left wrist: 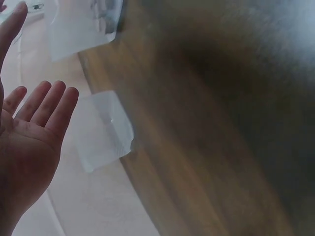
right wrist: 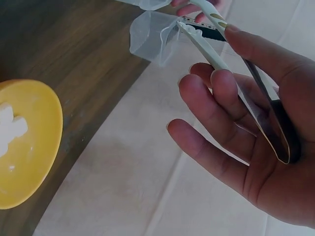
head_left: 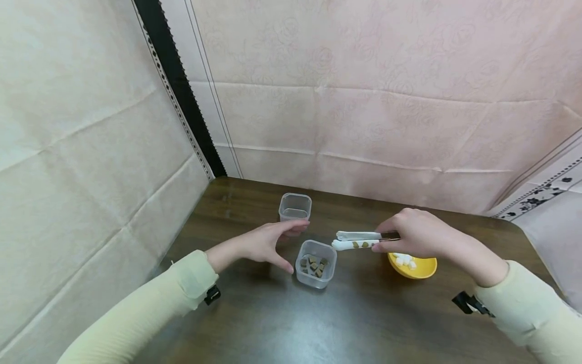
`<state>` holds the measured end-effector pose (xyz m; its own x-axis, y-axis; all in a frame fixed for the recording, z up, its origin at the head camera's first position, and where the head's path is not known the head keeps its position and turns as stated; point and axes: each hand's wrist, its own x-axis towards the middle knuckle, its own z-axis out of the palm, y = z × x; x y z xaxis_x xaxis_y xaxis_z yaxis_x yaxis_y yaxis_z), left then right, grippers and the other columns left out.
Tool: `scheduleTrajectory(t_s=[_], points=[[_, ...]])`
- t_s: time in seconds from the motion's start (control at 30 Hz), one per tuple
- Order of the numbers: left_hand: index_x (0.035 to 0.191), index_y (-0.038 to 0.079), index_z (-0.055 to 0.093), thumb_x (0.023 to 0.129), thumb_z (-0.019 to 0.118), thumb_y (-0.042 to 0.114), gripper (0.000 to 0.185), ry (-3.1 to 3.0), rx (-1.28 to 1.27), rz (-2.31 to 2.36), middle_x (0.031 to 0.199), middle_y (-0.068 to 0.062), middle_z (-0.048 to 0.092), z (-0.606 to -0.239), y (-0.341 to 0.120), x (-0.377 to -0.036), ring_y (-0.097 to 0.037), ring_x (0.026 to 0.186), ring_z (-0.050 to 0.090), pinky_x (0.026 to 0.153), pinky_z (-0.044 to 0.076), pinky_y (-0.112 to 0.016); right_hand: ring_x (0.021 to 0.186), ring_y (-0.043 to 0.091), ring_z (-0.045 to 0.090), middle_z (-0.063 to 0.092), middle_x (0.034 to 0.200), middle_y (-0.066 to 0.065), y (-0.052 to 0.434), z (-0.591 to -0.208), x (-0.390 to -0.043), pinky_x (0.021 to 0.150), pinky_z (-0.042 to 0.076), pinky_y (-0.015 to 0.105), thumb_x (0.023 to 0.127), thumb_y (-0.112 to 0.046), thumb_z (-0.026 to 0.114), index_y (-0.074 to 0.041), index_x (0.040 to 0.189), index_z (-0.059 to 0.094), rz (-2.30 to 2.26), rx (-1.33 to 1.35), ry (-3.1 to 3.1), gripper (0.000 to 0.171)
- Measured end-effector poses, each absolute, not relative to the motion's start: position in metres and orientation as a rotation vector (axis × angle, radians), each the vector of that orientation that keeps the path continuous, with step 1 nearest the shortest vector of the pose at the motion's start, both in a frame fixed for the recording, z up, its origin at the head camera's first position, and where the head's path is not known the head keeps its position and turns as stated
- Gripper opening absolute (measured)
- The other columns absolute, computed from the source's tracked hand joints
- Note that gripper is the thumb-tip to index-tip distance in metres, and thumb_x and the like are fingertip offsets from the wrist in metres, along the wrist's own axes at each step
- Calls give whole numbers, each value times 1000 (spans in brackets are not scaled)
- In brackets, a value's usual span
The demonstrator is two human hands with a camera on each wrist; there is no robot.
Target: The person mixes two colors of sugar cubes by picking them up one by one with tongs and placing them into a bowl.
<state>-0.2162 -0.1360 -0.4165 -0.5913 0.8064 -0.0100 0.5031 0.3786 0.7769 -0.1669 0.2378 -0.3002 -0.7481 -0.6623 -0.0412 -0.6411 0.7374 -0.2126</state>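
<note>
"The hands?"
"The left hand (head_left: 268, 242) is spreading its thumb from its straight fingers; the right hand (head_left: 411, 232) is pinching white, gold-spotted tongs (head_left: 356, 244)."
"And the things?"
"The rear clear box (head_left: 295, 198) is standing just behind the left fingers. The front clear box (head_left: 311, 283), perhaps touching that thumb, is holding brown cubes (head_left: 314, 266). The tongs are hovering by its right rim; a yellow bowl (head_left: 416, 273) below the right hand is holding white lumps (head_left: 404, 260)."
"Around them?"
"A wooden table (head_left: 254, 323) is gleaming before pale cloth (head_left: 373, 126)."
</note>
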Motion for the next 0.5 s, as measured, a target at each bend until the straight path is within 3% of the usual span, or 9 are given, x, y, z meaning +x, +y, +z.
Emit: scheduleTrajectory(t_s=[0.23,0.5], points=[[167,17,32,80,98,19,110,2213,1097,1105,170,-3,40,-428,-131,-209,-21,151,46,124,42,-41,56,-2,36,46,62,-21,229,-301,-167,52,29,22,94,-41,84,-31,84,73,-297,-1047,2797,17],[165,5,32,80,97,14,107,2168,1088,1186,170,-15,38,-443,-125,-205,-29,151,46,120,46,-43,56,-3,37,47,62,-21,224,-306,-167,51,29,22,93,-40,84,-31,84,75,-339,-1085,2779,16]])
